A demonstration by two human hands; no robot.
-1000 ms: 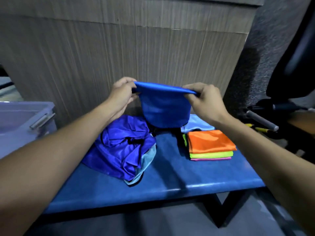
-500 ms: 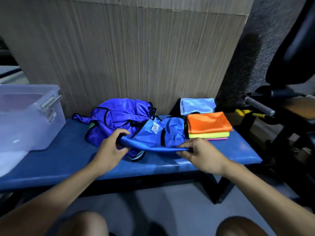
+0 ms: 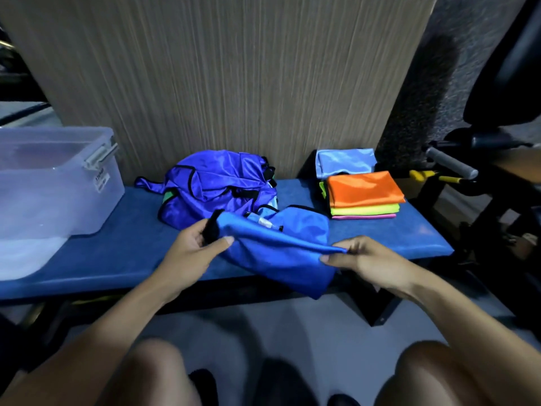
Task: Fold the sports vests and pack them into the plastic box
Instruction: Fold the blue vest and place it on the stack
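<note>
Head view, seated person facing a blue padded worktop [image 3: 117,253] set against a wood-grain panel [image 3: 234,83]. The left hand [image 3: 193,250] pinches one end of a blue sports vest [image 3: 278,253] between thumb and fingers, a strip of black trim showing in the grip. The right hand [image 3: 366,262] pinches the opposite end, thumb on the near side. The vest is stretched between the two hands above the front edge of the worktop; its far part lies on the surface and its near part hangs over the edge (a white label shows near the upper fold). Behind it, touching the panel, lies a crumpled heap of purple vests [image 3: 216,186] with black trim. At the right end stands a folded stack [image 3: 364,197], orange above yellow-green above pink, with a folded light-blue vest [image 3: 345,161] just behind it. The translucent plastic box [image 3: 58,183], with a grey latch, sits at the left end, well apart from the held vest.
</note>
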